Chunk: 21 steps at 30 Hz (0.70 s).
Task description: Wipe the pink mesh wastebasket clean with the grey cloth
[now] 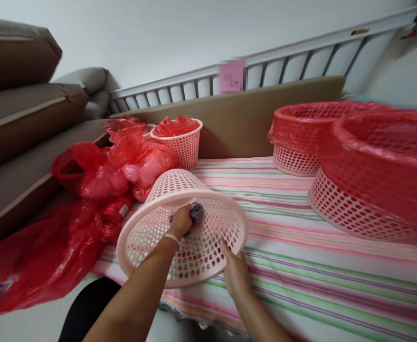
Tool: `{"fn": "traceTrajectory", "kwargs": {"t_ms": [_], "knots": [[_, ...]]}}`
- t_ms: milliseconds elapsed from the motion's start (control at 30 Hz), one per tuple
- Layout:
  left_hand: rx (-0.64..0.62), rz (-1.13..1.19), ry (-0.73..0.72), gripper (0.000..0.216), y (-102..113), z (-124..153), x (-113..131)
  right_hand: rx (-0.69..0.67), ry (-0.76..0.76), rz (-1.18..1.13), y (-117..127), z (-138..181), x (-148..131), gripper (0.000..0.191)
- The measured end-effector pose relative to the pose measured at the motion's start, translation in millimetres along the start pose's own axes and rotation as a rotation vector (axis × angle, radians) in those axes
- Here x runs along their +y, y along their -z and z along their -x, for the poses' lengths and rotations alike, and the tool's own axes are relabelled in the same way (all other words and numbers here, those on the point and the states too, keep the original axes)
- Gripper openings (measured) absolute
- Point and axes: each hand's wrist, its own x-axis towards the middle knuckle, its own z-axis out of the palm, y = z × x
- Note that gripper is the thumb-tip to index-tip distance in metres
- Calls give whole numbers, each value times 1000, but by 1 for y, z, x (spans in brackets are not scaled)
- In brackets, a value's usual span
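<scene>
A pink perforated basket point(147, 228) lies on its side on the striped cloth, its mouth facing me. My left hand point(181, 221) reaches inside it, fingers closed on a grey cloth point(195, 212) pressed against the inner wall. My right hand point(234, 272) grips the basket's rim at the lower right, thumb inside the rim.
A heap of red plastic bags point(98, 175) lies at the left. A small pink basket lined with a red bag point(182, 142) stands behind. Two bigger lined baskets point(301, 137) point(383, 175) stand at the right. Brown cushions point(23, 114) are stacked at the far left. The striped cloth point(301, 256) covers the surface.
</scene>
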Motion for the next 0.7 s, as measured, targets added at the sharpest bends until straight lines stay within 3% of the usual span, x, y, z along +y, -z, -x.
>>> {"fn": "traceTrajectory", "kwargs": {"t_ms": [200, 300, 433, 567, 633, 700], "knots": [[-121, 81, -209, 19, 5, 94, 36, 25, 54, 45, 3, -3, 6, 55], [-201, 113, -359, 19, 10, 124, 44, 46, 72, 66, 3, -3, 4, 54], [-271, 109, -419, 23, 18, 133, 45, -35, 75, 107, 3, -7, -21, 55], [-287, 55, -432, 23, 19, 131, 48, -26, 151, 150, 3, -17, -52, 54], [-222, 71, -378, 20, 20, 124, 50, -46, 132, 133, 3, -18, -57, 51], [-44, 75, -209, 21, 23, 105, 51, -74, 90, 112, 2, -15, -53, 49]]}}
